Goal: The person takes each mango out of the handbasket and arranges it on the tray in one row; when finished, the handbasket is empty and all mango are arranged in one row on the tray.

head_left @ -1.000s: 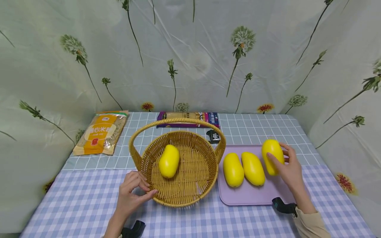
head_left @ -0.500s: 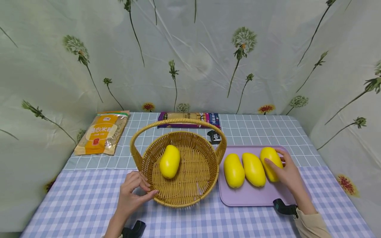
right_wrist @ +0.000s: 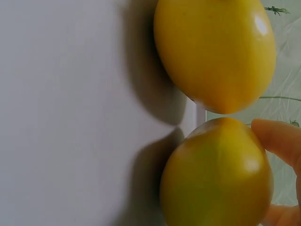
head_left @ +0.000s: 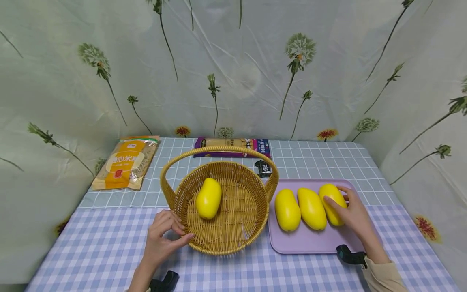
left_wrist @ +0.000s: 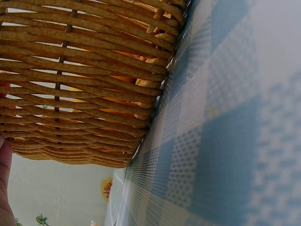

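My left hand (head_left: 163, 237) pinches the near left rim of a round wicker basket (head_left: 233, 239) with a tall arched handle. One yellow mango (head_left: 208, 198) lies inside, left of the basket's middle. On the lilac tray (head_left: 303, 245), a left mango (head_left: 287, 210) and a middle mango (head_left: 311, 209) lie side by side. Beside them my right hand (head_left: 352, 209) holds a third mango (head_left: 332, 202), thumb on its near left side and fingers over its right. In the right wrist view, this held mango (right_wrist: 216, 179) sits close over the tray surface, near its neighbour (right_wrist: 216, 52).
A bag of grain with an orange label (head_left: 125, 164) lies at the back left. Behind the basket lies a long purple-edged packet (head_left: 233, 147), with a small black packet (head_left: 263, 168) nearby. Checked cloth (head_left: 233, 275) covers the table; a flower-printed curtain (head_left: 240, 81) hangs behind.
My right hand has lowered the mango toward the tray, next to the middle one. The left hand has kept its place on the basket rim.
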Action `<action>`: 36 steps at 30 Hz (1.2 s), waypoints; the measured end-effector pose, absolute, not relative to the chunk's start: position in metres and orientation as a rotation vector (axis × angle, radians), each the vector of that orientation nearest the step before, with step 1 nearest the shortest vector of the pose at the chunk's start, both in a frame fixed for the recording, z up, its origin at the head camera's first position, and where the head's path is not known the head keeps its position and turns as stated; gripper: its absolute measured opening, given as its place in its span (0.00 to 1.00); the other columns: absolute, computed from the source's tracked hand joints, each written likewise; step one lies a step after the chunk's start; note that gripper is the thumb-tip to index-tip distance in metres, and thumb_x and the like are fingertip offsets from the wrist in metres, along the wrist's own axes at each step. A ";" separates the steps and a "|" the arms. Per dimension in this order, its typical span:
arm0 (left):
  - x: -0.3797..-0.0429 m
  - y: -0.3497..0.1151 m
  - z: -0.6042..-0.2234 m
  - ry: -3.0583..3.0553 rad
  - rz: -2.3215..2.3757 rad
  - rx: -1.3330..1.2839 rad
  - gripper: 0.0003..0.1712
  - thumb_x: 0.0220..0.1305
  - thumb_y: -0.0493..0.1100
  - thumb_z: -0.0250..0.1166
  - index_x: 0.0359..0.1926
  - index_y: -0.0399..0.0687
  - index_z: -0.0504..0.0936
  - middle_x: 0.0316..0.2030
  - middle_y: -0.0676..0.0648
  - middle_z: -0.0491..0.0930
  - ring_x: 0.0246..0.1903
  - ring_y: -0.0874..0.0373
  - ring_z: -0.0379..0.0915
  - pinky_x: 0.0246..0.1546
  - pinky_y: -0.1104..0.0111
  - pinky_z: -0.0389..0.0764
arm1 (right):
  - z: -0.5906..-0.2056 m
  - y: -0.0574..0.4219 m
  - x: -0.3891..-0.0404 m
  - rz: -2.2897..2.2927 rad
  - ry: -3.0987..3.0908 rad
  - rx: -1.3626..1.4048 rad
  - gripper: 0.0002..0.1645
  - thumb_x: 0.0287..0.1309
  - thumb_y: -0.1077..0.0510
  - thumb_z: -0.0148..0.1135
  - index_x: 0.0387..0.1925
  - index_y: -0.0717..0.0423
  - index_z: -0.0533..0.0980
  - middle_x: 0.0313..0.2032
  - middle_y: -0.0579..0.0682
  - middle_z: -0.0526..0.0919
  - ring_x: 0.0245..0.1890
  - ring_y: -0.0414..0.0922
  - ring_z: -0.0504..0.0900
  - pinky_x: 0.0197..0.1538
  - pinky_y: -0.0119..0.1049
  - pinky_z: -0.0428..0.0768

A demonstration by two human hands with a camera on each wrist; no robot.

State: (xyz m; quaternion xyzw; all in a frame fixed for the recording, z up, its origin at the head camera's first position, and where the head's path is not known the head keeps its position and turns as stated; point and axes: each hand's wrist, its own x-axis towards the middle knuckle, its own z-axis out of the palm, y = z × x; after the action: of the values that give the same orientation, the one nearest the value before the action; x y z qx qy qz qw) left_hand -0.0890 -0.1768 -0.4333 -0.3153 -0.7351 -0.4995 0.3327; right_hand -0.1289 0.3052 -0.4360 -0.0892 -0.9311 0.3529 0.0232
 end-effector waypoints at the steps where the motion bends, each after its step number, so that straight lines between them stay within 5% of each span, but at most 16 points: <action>1: -0.089 -0.177 -0.433 -1.920 -1.304 -0.824 0.19 0.47 0.47 0.77 0.17 0.46 0.74 0.21 0.50 0.75 0.26 0.52 0.68 0.44 0.70 0.63 | -0.436 0.305 -0.129 1.087 -2.880 -0.272 0.46 0.61 0.39 0.56 0.65 0.68 0.56 0.54 0.72 0.65 0.48 0.65 0.68 0.42 0.54 0.71; 36: -0.089 -0.177 -0.434 -1.919 -1.304 -0.825 0.19 0.48 0.48 0.76 0.17 0.46 0.75 0.23 0.49 0.75 0.27 0.51 0.69 0.45 0.69 0.62 | -0.433 0.301 -0.126 1.022 -2.943 -0.307 0.48 0.60 0.36 0.55 0.66 0.68 0.55 0.53 0.74 0.61 0.48 0.66 0.64 0.44 0.59 0.69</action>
State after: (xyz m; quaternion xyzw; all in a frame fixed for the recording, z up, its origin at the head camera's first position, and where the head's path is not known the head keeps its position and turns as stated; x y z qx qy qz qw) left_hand -0.0886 -0.1769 -0.4338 -0.3158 -0.7348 -0.4995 0.3330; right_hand -0.1256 0.3008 -0.4334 -0.0982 -0.9400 0.3266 0.0057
